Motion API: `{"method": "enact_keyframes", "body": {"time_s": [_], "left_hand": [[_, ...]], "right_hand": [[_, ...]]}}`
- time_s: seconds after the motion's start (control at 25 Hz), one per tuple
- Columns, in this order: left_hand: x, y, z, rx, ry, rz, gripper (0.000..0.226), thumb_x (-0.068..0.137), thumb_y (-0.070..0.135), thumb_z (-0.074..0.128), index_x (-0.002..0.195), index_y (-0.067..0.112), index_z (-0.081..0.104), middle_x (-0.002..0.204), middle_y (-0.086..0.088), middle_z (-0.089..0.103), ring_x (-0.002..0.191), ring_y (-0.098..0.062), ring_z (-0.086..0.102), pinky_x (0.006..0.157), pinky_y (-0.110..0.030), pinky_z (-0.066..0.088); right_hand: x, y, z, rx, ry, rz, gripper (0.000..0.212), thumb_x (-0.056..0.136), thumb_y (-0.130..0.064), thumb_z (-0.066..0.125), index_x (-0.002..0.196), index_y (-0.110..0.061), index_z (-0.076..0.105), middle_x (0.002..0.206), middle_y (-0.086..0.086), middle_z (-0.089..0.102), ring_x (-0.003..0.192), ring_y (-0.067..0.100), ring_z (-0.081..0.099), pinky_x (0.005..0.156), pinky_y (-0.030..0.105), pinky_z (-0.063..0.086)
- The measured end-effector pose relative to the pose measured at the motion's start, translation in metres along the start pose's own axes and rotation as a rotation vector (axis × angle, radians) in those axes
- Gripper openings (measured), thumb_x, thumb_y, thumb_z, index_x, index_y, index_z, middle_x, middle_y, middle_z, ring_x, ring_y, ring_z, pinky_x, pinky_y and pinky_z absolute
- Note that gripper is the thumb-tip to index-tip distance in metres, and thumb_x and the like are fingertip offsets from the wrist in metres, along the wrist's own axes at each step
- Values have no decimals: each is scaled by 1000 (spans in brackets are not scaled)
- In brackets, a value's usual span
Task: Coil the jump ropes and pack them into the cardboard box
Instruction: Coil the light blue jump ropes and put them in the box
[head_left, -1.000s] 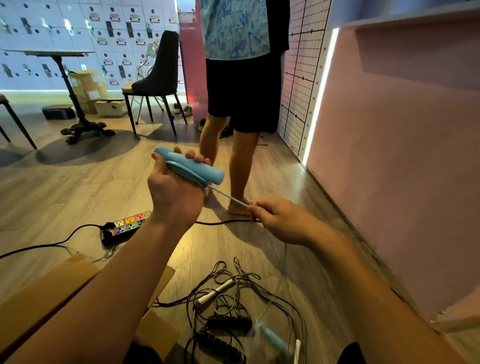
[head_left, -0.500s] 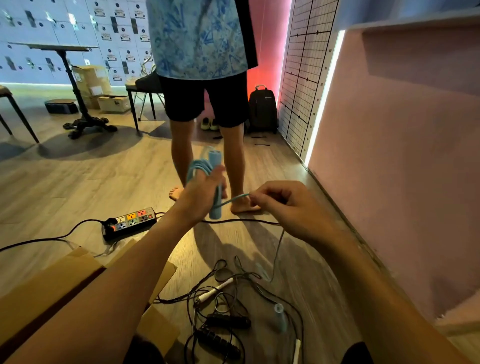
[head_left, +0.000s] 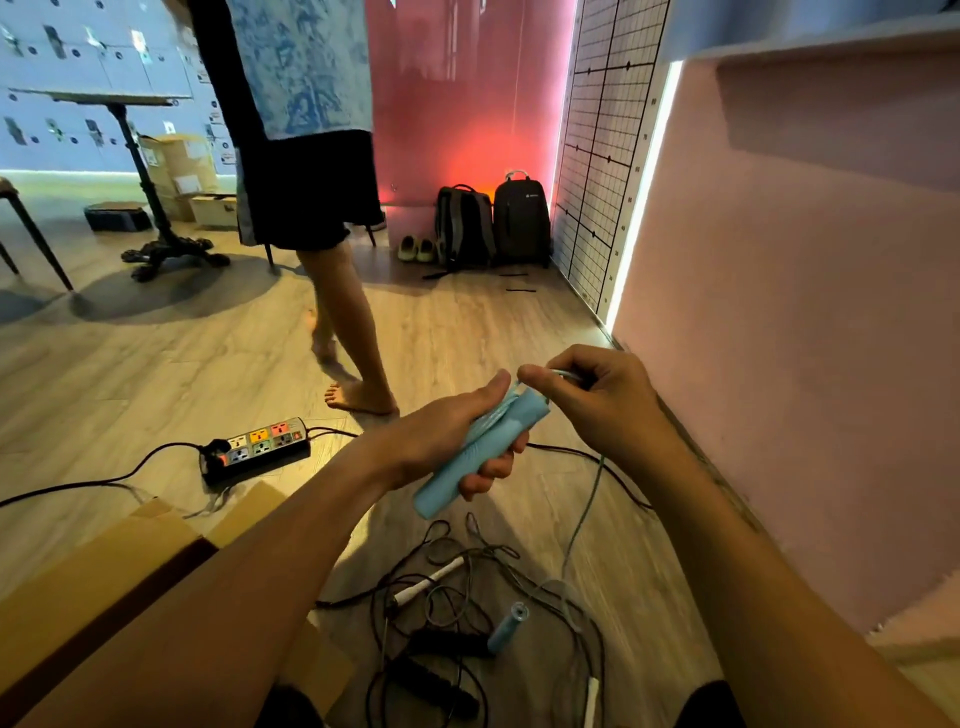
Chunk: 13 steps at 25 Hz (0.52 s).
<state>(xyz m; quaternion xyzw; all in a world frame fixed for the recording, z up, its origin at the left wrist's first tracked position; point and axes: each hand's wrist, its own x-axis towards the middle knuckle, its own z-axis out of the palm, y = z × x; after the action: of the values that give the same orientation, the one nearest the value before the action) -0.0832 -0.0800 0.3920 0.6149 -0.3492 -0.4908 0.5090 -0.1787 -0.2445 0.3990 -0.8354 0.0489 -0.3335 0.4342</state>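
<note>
Above the wooden floor (head_left: 156, 364), close to the pink wall, the left hand (head_left: 447, 421) grips a blue handle (head_left: 467, 467). Its fingers are curled round the handle, and a few loops of blue rope (head_left: 584, 512) lie along it. The right hand (head_left: 608, 400) pinches the same rope right at the top end of the handle, thumb and fingers closed on it. From there the rope hangs loose down to the floor. The second blue handle (head_left: 507, 626) lies there in a messy pile of dark ropes (head_left: 452, 587) with black handles and 1 white one. The cardboard box (head_left: 104, 577) sits at the lower left beside the left arm – its inside is mostly hidden.

The loose end looks mixed in with the pile. I think 1 more pull could snag it and drag the other ropes up too. If the left hand lets go a little, the loops may slide off and come undone. A power strip (head_left: 257, 447) and its black cord lie close by, so the rope could catch there as well.
</note>
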Motion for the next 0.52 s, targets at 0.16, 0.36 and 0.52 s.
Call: {"method": "enact_keyframes", "body": {"time_s": [0.16, 0.36, 0.52], "left_hand": [[-8, 10, 2, -503, -101, 242, 62, 96, 65, 24, 79, 15, 56, 58, 0, 44, 41, -10, 42, 44, -24, 38], [-6, 19, -7, -990, 123, 775, 51, 102, 53, 21, 88, 16, 53, 68, 4, 47, 54, -9, 46, 57, -24, 47], [1, 16, -34, -1301, 591, 937, 41, 104, 42, 30, 90, 11, 53, 70, -3, 54, 59, -16, 56, 67, -27, 52]], "right_hand": [[1, -4, 3, 80, -52, 94, 46, 91, -45, 59, 77, -2, 69, 58, 10, 46, 49, 8, 36, 46, 16, 30], [-1, 4, 17, -84, -222, 79, 42, 101, -43, 48, 76, -13, 63, 61, 3, 50, 54, 5, 42, 55, 25, 35], [-7, 5, 12, -189, -430, 84, 39, 103, -43, 46, 78, -18, 62, 64, -6, 52, 55, 2, 42, 57, 21, 37]]}}
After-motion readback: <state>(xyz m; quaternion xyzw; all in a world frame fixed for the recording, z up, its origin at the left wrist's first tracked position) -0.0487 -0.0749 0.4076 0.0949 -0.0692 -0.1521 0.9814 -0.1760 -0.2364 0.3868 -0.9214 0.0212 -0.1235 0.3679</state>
